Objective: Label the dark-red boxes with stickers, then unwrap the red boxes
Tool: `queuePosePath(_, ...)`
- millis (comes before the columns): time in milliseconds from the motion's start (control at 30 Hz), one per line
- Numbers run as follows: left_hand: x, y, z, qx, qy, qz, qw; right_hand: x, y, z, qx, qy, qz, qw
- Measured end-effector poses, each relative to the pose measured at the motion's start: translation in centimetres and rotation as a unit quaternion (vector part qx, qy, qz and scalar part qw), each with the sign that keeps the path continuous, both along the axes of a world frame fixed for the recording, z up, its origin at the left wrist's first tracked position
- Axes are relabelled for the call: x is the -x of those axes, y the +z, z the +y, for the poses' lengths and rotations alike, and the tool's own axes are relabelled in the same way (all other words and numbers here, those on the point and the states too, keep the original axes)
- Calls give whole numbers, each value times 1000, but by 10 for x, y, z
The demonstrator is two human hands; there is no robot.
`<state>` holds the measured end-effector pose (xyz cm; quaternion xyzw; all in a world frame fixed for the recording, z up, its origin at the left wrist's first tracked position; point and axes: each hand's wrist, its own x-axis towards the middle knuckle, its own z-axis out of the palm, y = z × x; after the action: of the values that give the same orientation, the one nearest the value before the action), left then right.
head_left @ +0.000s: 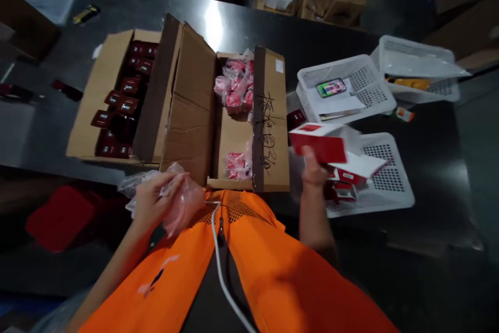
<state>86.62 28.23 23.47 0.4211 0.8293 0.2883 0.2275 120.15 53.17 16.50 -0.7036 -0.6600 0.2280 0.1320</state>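
By the worktop's [432, 167] near edge, the left hand [156, 195] grips a plastic bag [188, 203]; the right hand [314, 171] holds a red-and-white box [323, 149].

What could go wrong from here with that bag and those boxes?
The left hand holds a clear plastic bag in front of the edge of the table, so the bag might fall if the grip slips.

The right hand grips a red-and-white box close to small boxes in a white basket; it could bump or crease against them.
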Motion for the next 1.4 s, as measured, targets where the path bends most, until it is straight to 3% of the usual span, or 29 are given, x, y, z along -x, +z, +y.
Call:
queuePosePath(67,0,-3,-7,17,53,-33,998,-38,5,13,-16,-122,-24,992)
queuePosePath(167,-14,-1,-10,20,36,-110,993,-76,14,18,-31,-284,-73,955)
queuePosePath(233,-29,4,-9,23,-8,-171,985,-68,16,9,-86,-297,-123,943)
queuePosePath(267,-37,7,-7,28,-31,-205,978,-52,16,0,-121,-260,-142,948)
queuePosePath(333,-50,12,-5,28,-68,-263,962,-1,13,-21,-153,-99,-142,973)
queuePosePath(400,-58,17,-3,-20,-96,-274,957,65,5,-43,-86,155,-87,980)
queuePosePath(467,-61,21,-4,-96,-98,-246,960,126,-7,-58,30,354,-41,934)
queuePosePath(500,-61,23,-6,-127,-79,-234,961,150,-16,-62,87,398,-50,912)
queuePosePath(600,-57,26,-17,-142,44,-267,952,193,-40,-66,164,410,-107,891)
queuePosePath(667,-51,25,-26,-139,112,-335,925,200,-50,-63,175,402,-138,888)
queuePosePath(733,-42,23,-32,-162,137,-370,905,197,-51,-58,167,400,-152,888)
queuePosePath(767,-37,21,-33,-169,141,-350,910,193,-48,-56,157,399,-153,890)
queuePosePath(833,-27,17,-29,-141,141,-224,954,184,-36,-52,134,393,-151,897)
queuePosePath(900,-19,14,-17,-60,103,-35,992,173,-21,-51,119,383,-114,909)
queuePosePath(933,-17,13,-8,-14,63,50,997,167,-13,-51,119,374,-65,917)
queuePosePath(1000,-19,11,13,53,-43,162,984,156,4,-54,136,362,89,918)
queuePosePath(1067,-26,9,35,84,-139,199,967,146,19,-61,147,361,248,887)
queuePosePath(1133,-34,3,51,86,-186,195,959,138,34,-72,104,357,325,869)
queuePosePath(1167,-38,-2,56,75,-189,191,960,135,39,-77,55,345,337,874)
queuePosePath(1267,-46,-17,61,13,-145,187,972,125,47,-96,-166,308,307,885)
queuePosePath(1333,-49,-27,60,-33,-116,181,976,118,45,-109,-307,323,262,856)
queuePosePath(1400,-50,-34,58,-75,-105,166,978,113,39,-123,-378,363,223,822)
